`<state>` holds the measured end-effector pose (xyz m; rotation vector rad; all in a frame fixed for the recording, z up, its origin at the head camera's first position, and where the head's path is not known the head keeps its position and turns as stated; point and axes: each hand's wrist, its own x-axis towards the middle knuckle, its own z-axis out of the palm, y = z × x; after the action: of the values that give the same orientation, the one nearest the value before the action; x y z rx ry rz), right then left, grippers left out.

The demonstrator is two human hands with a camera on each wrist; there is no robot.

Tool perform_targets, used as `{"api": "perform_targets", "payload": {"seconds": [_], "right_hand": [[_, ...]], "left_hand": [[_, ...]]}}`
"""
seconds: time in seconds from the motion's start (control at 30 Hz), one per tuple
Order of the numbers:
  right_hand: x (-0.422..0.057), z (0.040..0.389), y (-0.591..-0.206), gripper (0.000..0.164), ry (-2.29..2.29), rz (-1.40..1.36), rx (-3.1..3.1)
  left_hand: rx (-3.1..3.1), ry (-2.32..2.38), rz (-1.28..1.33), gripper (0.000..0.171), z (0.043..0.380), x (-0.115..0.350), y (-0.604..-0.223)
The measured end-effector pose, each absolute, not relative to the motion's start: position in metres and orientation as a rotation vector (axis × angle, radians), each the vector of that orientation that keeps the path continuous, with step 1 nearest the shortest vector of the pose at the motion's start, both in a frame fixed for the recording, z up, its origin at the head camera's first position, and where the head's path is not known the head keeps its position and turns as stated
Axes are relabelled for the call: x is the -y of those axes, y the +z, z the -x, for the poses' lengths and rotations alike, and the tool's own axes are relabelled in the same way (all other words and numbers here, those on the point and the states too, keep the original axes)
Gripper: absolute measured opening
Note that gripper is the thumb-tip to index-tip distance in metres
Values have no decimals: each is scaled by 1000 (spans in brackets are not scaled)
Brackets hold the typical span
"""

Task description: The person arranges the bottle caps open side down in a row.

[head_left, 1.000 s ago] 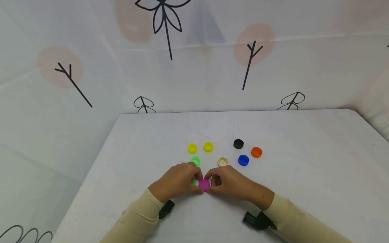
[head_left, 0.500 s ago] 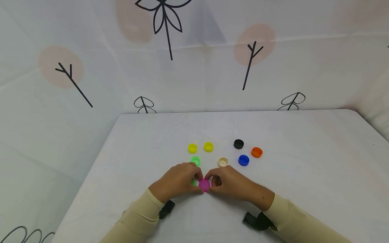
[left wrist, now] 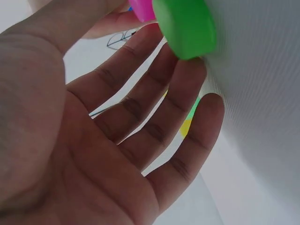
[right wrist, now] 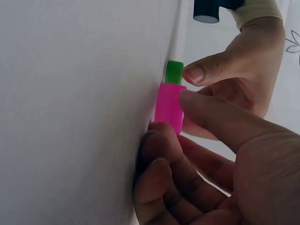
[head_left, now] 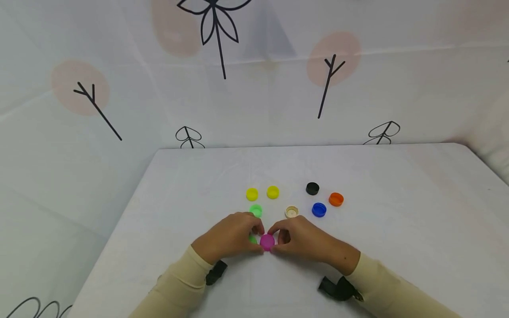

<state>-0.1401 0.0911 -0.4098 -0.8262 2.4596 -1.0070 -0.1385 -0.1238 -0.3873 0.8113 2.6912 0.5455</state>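
A pink bottle cap [head_left: 267,242] sits on the white table between both hands. My right hand [head_left: 302,238] pinches it between thumb and fingers, as the right wrist view shows with the pink cap [right wrist: 169,107] against the tabletop. Just left of it is a green bottle cap [left wrist: 185,28], mostly hidden by my left hand [head_left: 230,236] in the head view. The left hand's fingers are spread and loosely extended around the green cap, fingertips by its edge. Its thumb and index finger are close to the pink cap; contact is hard to tell.
Beyond the hands lie a light green cap [head_left: 256,210], two yellow caps, one of them a yellow cap [head_left: 272,192], a beige cap [head_left: 291,212], a black cap [head_left: 312,188], a blue cap [head_left: 319,210] and an orange cap [head_left: 336,199]. A patterned cloth [head_left: 254,101] hangs behind.
My left hand has shifted slightly left, away from the pink cap, and more of the green cap shows. The right hand and pink cap stay almost in place.
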Motion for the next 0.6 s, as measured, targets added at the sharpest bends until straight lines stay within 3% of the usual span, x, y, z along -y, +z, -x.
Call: {"api": "perform_targets", "payload": {"seconds": [0.43, 0.6], "right_hand": [[-104, 149, -394, 20, -951, 700, -2653], [-109, 156, -392, 24, -855, 590, -2762]], "left_hand": [[-2876, 585, -718, 19, 141, 122, -378], [-2946, 602, -729, 20, 141, 116, -377]]}}
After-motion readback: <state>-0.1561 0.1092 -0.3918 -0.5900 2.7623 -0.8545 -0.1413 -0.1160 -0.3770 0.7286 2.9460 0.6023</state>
